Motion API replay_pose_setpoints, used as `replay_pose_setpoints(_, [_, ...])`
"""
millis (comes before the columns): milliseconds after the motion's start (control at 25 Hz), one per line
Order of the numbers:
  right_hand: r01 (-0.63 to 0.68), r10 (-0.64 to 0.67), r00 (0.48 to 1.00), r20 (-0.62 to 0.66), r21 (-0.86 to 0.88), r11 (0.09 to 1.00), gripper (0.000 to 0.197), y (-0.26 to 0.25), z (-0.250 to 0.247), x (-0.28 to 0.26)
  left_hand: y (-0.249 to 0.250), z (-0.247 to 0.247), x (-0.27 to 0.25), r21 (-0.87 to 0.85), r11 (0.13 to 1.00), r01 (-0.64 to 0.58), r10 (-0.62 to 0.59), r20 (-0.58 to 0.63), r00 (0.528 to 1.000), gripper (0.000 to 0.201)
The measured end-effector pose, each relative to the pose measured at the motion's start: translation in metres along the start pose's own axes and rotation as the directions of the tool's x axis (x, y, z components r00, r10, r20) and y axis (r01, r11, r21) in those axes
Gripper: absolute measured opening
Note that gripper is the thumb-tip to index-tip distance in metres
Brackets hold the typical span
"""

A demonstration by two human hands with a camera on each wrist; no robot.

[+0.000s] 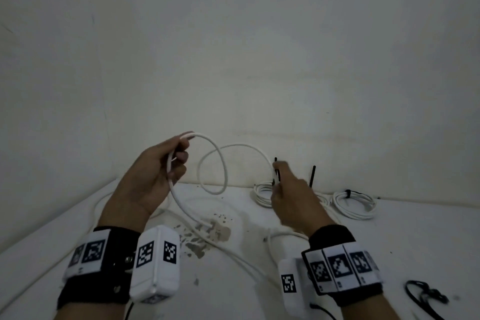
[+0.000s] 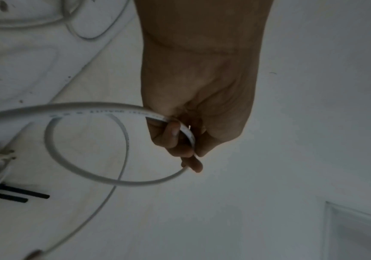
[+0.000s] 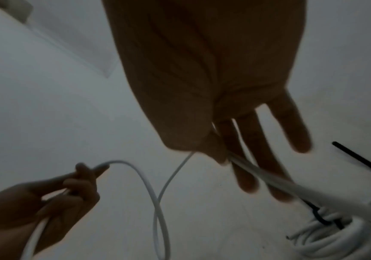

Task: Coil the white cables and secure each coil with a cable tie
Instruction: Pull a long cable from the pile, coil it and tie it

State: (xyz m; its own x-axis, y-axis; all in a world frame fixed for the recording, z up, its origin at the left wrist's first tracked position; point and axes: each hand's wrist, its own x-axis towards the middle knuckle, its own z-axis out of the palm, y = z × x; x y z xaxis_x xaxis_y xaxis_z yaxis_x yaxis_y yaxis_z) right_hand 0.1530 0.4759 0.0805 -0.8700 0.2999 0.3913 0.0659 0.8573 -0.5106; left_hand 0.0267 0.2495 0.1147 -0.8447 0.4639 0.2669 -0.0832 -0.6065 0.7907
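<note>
A loose white cable (image 1: 240,145) hangs in the air between my hands in one open loop, and its tail runs down over the white table (image 1: 389,241). My left hand (image 1: 181,153) is raised at centre left; its fingers (image 2: 175,133) curl round the cable (image 2: 86,107). To the right, my right hand (image 1: 276,176) pinches the cable (image 3: 149,184) between thumb and forefinger, its other fingers (image 3: 296,130) straight. Two coiled cables (image 1: 262,193) (image 1: 355,202) lie by the wall, the right one bound with a black tie (image 1: 348,193).
A black tie end (image 1: 313,175) sticks up behind my right hand. More black ties (image 1: 426,296) lie at the table's near right. Brown stains (image 1: 207,236) mark the table's middle. A pale wall closes off the back and left.
</note>
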Motion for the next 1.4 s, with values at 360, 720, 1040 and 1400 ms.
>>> replay_pose_setpoints(360, [0.137,0.125,0.867,0.483,-0.472,0.871,0.063,-0.017,0.044,-0.013,0.019,-0.008,-0.006,-0.457,0.872,-0.174,0.166,-0.059,0.984,0.063])
replay_pose_setpoints(720, [-0.219,-0.261,0.872,0.415,0.806,0.55,0.034,-0.076,0.049,-0.025,-0.007,0.016,0.006,-0.324,0.94,-0.106,0.002,-0.306,0.952,0.02])
replay_pose_setpoints(1040, [-0.044,0.071,0.997,0.014,0.898,0.438,0.04,-0.068,0.038,-0.011,-0.031,0.024,0.009,-0.218,0.971,-0.096,-0.007,-0.428,0.904,0.017])
replay_pose_setpoints(1400, [-0.057,0.038,0.998,0.043,0.738,0.673,0.046,-0.042,-0.006,-0.003,-0.035,0.061,-0.035,0.79,0.597,-0.137,-0.166,0.289,0.943,0.026])
